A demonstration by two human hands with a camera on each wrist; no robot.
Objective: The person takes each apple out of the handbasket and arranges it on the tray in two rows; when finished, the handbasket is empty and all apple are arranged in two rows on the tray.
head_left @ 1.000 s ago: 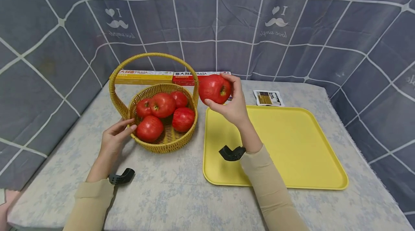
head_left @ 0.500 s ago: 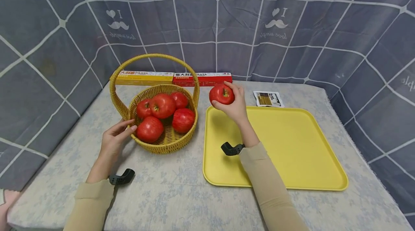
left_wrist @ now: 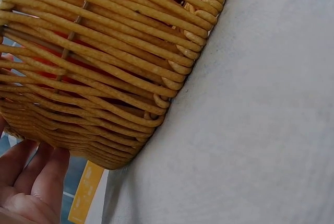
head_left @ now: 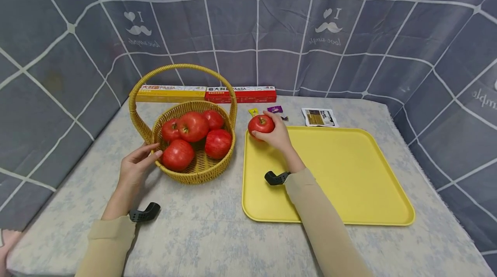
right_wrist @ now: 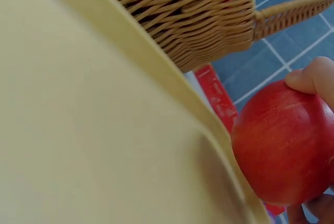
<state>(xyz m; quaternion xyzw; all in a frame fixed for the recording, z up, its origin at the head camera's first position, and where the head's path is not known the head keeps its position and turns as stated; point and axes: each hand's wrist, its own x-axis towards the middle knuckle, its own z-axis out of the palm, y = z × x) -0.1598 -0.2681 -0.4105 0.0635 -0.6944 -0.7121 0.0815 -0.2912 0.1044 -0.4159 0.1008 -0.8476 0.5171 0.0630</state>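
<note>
My right hand (head_left: 277, 133) grips a red apple (head_left: 261, 126) over the far left corner of the yellow tray (head_left: 330, 182). In the right wrist view the apple (right_wrist: 284, 143) hangs close to the tray's rim, with a shadow under it. At the left, my left hand (head_left: 136, 167) pinches the rim of a woven basket (head_left: 203, 174), thumb at the inner side. Its fingers (left_wrist: 49, 174) lie against the basket's outer wall in the left wrist view. Several red apples (head_left: 193, 126) sit inside the basket, whose tall handle (head_left: 182, 66) arches above them.
Behind the basket lie a yellow pasta box (head_left: 171, 94) and a red pasta box (head_left: 240, 94). Small yellow (head_left: 253, 112) and purple packets (head_left: 275, 109) lie beyond the apple. A white pouch (head_left: 319, 117) lies behind the tray. A grey-blue curtain (head_left: 233, 22) surrounds the table.
My right hand has carried the apple down from beside the basket handle to the tray's far left corner. The small packets have come into view. My left hand has stayed at the basket rim.
</note>
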